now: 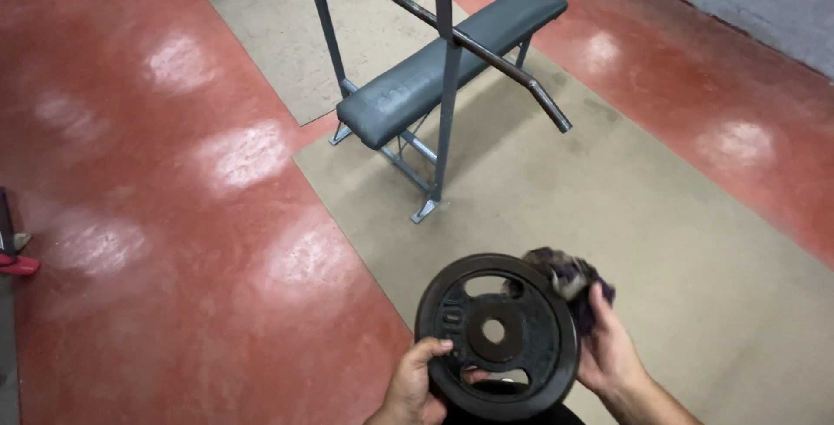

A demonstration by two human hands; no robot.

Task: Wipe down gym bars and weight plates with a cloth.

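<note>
My left grip point(415, 382) pinches the black weight plate point(497, 334) at its rim; my right grip point(604, 347) presses a dark rag point(569, 279) against it. One-handed hold (thumb over the edge only), so hard rubbing could twist it loose onto the floor mat point(660, 217).

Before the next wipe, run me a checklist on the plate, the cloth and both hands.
1. Left hand grips the weight plate by its lower left rim: ok.
2. Right hand holds the dark cloth: ok.
3. Cloth touches the plate's upper right rim: ok.
4. Plate's face turned to the camera: ok.
5. Plate clean: cannot tell.
6. Plate held apart from the bench: ok.
</note>
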